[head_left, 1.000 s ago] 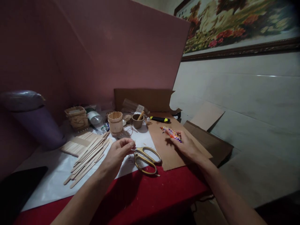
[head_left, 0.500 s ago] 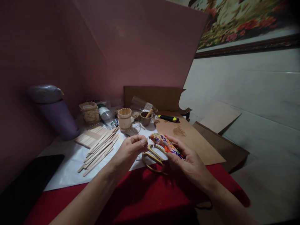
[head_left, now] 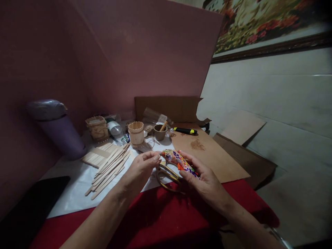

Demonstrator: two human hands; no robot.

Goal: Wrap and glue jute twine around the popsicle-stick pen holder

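My right hand [head_left: 201,173] is wrapped round a colourful patterned glue gun [head_left: 176,159], whose nozzle points left. The nozzle tip is at the pinched fingertips of my left hand [head_left: 147,164]; whatever those fingers hold is too small to make out. Below and between the hands lie brass-coloured scissors [head_left: 168,176], their handles at the edge of the white paper [head_left: 67,193]. Loose wooden sticks [head_left: 110,173] are spread left of my left hand, beside a banded bundle of sticks [head_left: 100,155].
Behind the hands stand a small wooden cup [head_left: 136,134], a brown pot [head_left: 160,132] and another wooden container [head_left: 97,128]. A black-yellow cutter [head_left: 185,131] lies on cardboard [head_left: 212,155]. A purple tumbler [head_left: 59,131] and a dark object [head_left: 38,197] are at left.
The glue gun and my right hand have shifted slightly left, bringing the nozzle up to my left fingertips. The camera view has also moved a little.
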